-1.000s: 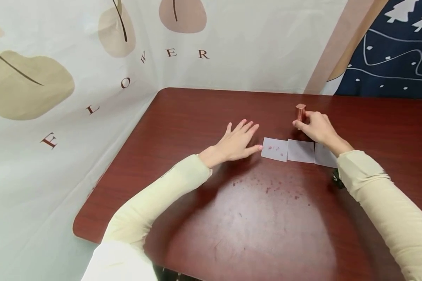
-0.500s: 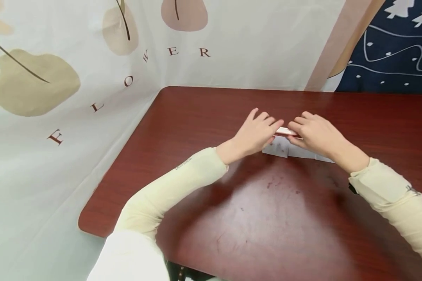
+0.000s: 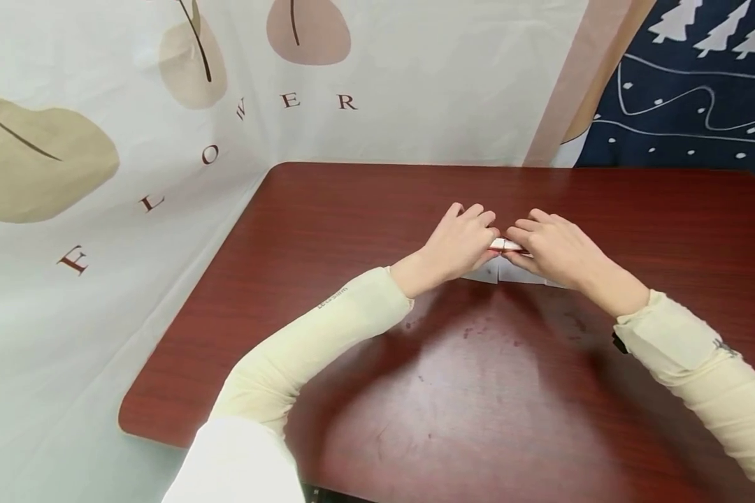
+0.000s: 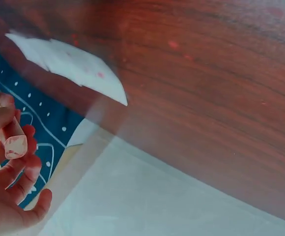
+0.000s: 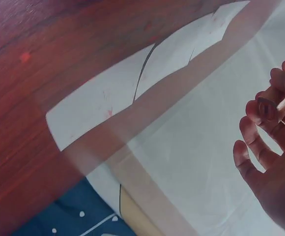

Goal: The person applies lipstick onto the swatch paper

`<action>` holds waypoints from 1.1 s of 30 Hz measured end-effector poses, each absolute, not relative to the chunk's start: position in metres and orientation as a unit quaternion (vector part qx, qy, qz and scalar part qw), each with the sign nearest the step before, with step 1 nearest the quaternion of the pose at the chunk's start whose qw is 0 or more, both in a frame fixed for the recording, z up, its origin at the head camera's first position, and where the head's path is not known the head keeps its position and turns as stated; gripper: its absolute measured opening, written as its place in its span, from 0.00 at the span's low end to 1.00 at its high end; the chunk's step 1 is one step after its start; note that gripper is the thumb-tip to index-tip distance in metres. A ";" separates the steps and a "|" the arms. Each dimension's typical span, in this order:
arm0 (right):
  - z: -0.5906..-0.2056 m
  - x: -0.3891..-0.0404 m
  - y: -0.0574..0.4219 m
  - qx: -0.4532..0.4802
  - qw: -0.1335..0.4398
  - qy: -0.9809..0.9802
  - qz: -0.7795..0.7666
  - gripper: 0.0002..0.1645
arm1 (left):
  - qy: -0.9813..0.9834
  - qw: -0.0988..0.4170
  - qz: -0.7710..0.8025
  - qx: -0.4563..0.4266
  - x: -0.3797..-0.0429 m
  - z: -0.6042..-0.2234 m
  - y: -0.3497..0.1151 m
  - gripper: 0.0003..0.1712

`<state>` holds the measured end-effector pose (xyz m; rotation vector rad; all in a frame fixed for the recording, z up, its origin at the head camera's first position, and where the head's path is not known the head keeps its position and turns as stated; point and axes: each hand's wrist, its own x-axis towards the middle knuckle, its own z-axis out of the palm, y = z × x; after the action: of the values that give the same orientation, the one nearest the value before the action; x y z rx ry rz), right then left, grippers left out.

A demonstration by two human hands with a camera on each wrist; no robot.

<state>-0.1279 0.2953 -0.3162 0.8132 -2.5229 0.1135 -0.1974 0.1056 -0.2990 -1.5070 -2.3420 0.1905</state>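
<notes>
White cloth (image 3: 428, 84) reads FLOWER! Below it, one table (image 3: 453, 412). Left sleeve (image 3: 314, 332) carries lettering (image 3: 332, 298) too small to read. And here's the left hand (image 3: 458, 241), here's the right hand (image 3: 563, 255), fingers curled, three cards (image 3: 521, 274) in a row beneath, and one tube (image 3: 505, 244) between, pinched at both ends!

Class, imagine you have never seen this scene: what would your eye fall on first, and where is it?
First, the left hand and right hand meeting over the table, pinching a small tube between them. Next, the white papers in a row, just below the hands in the head view. Behind, the dark blue cloth with white trees stands out at upper right.
</notes>
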 end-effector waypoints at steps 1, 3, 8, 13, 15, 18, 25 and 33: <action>-0.315 -0.127 0.303 0.285 0.236 -0.928 0.045 0.08 | -0.833 0.164 0.051 -0.526 -0.203 -0.297 0.102 0.15; -0.314 -0.122 0.322 0.237 0.215 -0.945 0.065 0.07 | -0.853 0.134 0.005 -0.505 -0.217 -0.294 0.089 0.14; -0.311 -0.108 0.359 0.074 0.165 -0.974 0.133 0.18 | -0.883 0.053 -0.170 -0.434 -0.252 -0.295 0.056 0.09; -0.310 -0.111 0.356 0.057 0.171 -0.970 0.164 0.19 | -0.859 -0.051 -0.315 -0.401 -0.261 -0.299 0.071 0.10; -0.310 -0.112 0.354 0.064 0.176 -0.969 0.162 0.16 | -0.851 -0.074 -0.335 -0.397 -0.261 -0.300 0.085 0.13; -0.311 -0.113 0.353 0.068 0.178 -0.968 0.161 0.12 | -0.848 -0.086 -0.336 -0.402 -0.261 -0.306 0.108 0.14; -0.324 -0.106 0.351 0.063 0.157 -0.972 0.161 0.10 | -0.849 -0.130 -0.338 -0.384 -0.255 -0.335 0.154 0.11; -0.329 -0.104 0.350 0.073 0.163 -0.971 0.158 0.11 | -0.871 -0.134 -0.309 -0.358 -0.252 -0.357 0.176 0.13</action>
<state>-0.1037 0.3495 -0.3294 0.2080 -2.7707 0.4506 -0.2516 0.1756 -0.3573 -1.2317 -2.9964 -1.0646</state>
